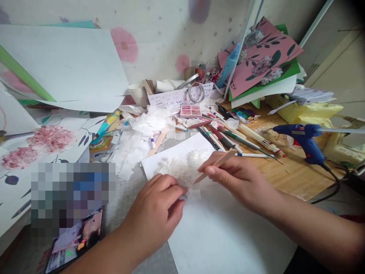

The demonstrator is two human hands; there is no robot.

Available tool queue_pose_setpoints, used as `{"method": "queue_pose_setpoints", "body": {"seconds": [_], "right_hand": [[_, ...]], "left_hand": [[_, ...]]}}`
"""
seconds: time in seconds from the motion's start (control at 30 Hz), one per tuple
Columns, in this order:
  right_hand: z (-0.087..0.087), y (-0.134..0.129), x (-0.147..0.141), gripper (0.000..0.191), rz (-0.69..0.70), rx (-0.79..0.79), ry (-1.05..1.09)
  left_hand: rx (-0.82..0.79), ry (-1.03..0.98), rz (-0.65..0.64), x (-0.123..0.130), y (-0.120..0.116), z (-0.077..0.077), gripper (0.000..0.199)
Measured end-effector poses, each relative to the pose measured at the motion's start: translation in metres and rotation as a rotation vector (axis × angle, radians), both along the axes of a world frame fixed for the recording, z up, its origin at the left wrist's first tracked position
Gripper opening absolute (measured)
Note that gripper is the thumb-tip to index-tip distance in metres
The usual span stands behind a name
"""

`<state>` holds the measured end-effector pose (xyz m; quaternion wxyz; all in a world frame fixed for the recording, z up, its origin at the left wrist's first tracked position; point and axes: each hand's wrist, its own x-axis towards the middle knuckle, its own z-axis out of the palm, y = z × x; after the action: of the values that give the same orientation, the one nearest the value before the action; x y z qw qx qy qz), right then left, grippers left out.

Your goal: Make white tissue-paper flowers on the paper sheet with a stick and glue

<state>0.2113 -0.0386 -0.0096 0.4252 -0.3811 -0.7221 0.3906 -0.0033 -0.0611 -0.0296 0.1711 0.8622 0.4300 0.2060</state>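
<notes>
My right hand [236, 177] is closed around a flat wooden craft stick [218, 164], its lower end tilted down to the white sheet of paper [216, 228]. Crumpled white tissue petals [182, 163] form a fluffy cluster on the upper part of that sheet. My left hand [162, 201] rests at the near left side of the cluster, fingers curled and pressed down. A small thin white tissue piece [195, 195] lies by its fingertips, close to the stick's tip. Whatever sits between the left fingertips is hidden.
Loose tissue scraps [148, 125] pile up behind. Several pens and brushes [228, 139] lie at the right, with a blue glue gun [302, 137] and its cord beyond. A phone [76, 243] leans at the left. Paper cups [138, 94] and a pink palette [191, 111] stand at the back.
</notes>
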Motion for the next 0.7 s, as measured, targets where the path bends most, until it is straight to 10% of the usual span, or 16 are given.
{"method": "queue_pose_setpoints", "body": {"seconds": [0.43,0.7], "right_hand": [[-0.031,-0.012,0.016,0.039,-0.231,-0.471,0.07],[-0.03,-0.012,0.014,0.047,-0.211,-0.468,-0.02]], "left_hand": [[-0.028,0.058,0.015,-0.002,-0.008,-0.001,0.024],[-0.054,0.085,0.03,-0.001,-0.01,0.001,0.024]]}}
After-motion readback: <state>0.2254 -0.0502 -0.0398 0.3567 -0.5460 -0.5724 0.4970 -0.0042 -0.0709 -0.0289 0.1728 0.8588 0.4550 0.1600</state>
